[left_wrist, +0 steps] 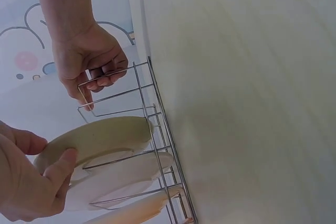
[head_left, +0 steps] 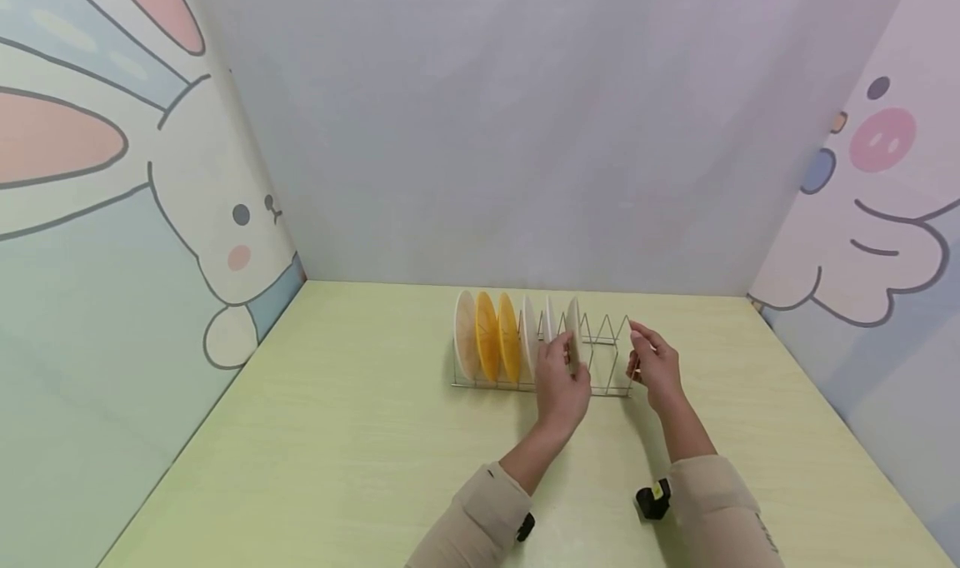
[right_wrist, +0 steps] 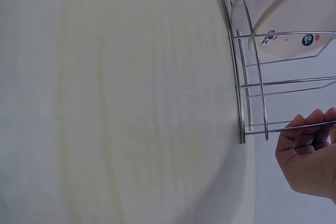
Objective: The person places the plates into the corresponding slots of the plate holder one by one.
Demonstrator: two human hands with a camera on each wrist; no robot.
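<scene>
A wire dish rack (head_left: 617, 393) stands on the table with several plates upright in its slots. My left hand (head_left: 562, 389) pinches the rightmost plate (head_left: 575, 322), a pale one, between thumb and fingers. In the left wrist view this plate (left_wrist: 113, 135) sits between the wires, the thumb and fingers at its rim. The right wrist view shows printed marks on its face (right_wrist: 294, 30). At the rack's right end, my right hand (head_left: 656, 368) grips the end wire with curled fingers; the left wrist view shows this hand (left_wrist: 86, 59) from the other side.
Left of the held plate stand white plates (head_left: 528, 322), two orange plates (head_left: 487, 335) and a cream plate (head_left: 465, 335) at the far left. The rack's right slots hold no plates. A grey wall (head_left: 480, 135) rises behind the table (head_left: 337, 435), with cartoon-printed side panels.
</scene>
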